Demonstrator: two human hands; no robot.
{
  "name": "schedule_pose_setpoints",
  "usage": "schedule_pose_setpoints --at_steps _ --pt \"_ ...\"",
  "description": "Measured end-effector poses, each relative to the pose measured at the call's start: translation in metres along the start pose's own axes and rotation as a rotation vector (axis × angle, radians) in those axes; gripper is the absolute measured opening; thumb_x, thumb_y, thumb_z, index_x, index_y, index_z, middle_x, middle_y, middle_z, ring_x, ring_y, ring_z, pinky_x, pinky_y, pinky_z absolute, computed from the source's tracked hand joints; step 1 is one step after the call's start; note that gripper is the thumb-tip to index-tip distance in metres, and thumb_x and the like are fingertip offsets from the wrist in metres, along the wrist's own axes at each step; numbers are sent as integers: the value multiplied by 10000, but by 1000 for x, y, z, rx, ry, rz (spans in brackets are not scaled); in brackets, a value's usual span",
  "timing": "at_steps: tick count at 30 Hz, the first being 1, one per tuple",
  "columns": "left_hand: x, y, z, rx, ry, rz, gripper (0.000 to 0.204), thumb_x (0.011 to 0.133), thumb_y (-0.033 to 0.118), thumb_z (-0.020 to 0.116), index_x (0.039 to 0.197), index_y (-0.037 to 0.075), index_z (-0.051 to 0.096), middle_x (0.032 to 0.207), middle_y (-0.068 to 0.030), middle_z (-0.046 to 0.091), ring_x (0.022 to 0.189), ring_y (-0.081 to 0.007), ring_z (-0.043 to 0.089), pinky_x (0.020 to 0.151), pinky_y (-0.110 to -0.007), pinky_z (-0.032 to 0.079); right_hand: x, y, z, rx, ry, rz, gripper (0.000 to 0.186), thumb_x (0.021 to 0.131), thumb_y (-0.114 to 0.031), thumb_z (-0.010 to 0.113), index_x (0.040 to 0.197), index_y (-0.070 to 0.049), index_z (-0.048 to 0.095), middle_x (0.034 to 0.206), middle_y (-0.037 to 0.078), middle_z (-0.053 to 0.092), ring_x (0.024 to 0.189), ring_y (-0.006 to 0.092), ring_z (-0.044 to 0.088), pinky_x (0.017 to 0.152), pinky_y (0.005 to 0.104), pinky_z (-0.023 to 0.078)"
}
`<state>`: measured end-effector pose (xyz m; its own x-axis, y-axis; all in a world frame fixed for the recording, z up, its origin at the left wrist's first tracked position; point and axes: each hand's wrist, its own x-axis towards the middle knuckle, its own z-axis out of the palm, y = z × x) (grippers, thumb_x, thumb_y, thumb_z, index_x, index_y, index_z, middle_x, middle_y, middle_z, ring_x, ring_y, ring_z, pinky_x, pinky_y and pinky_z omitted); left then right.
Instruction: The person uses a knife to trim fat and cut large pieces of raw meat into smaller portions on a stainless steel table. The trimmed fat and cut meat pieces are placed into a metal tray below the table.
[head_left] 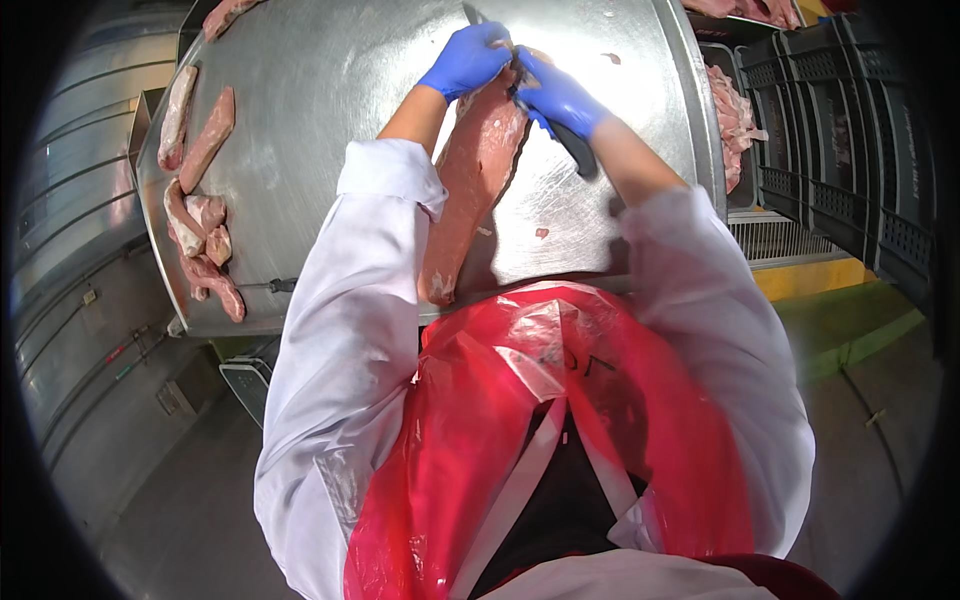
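A long piece of pink raw meat [468, 190] lies lengthwise on the metal table, from near my apron to the far end under my hands. My left hand [470, 60], in a blue glove, is closed at the meat's far end. The right hand [560, 95], gloved alike, grips a knife by its dark handle [574, 152], which sticks out below my palm toward me. The knife's blade passes by my left fingers, which hide part of it; its tip [473, 13] shows beyond them. The exact spot where the blade meets the meat is hidden.
Several meat strips [208, 140] lie along the left rim of the metal table [330, 110]. Near them rests a dark-handled tool [283, 285]. Small scraps [541, 233] dot the tabletop. At the right stand a bin of meat trimmings [733, 125] and stacked dark crates [830, 150].
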<state>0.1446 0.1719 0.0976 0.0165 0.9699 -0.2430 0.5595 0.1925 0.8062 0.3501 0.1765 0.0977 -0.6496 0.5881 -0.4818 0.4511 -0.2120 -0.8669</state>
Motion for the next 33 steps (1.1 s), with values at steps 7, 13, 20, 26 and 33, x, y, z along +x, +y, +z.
schedule_pose_setpoints --at_steps 7,13,20,26,33 --pt "5 -32 -29 -54 88 68 260 909 199 613 1049 -4 695 922 -77 695 902 -167 645 845 -304 514 -62 29 19 72 -140 17 723 916 -176 572 1597 -195 332 758 87 633 602 163 610 553 302 520" --pt "-9 10 -18 -302 94 89 154 887 66 571 1008 53 664 826 -51 666 760 -171 656 645 -321 525 4 22 40 -2 -113 30 726 928 -182 557 1607 -206 303 819 158 673 671 227 645 691 342 548" --pt "-47 38 -42 -277 47 171 96 870 61 565 924 51 644 772 16 597 694 -96 535 627 -280 463 -22 15 57 -91 -148 -8 742 938 -173 593 1609 -171 275 858 156 686 654 233 666 685 337 563" --pt "-55 18 -78 -426 263 244 81 898 103 589 880 48 645 788 3 612 742 -104 553 692 -285 473 -64 55 69 -371 -175 -339 777 920 -237 589 1616 -268 246 1126 225 720 979 334 718 920 396 540" --pt "-81 51 -92 -215 266 234 69 906 123 624 917 65 660 806 9 612 764 -105 573 703 -281 480 -31 4 101 -199 -221 -16 714 969 -180 543 1615 -269 253 799 139 688 621 192 656 646 351 566"
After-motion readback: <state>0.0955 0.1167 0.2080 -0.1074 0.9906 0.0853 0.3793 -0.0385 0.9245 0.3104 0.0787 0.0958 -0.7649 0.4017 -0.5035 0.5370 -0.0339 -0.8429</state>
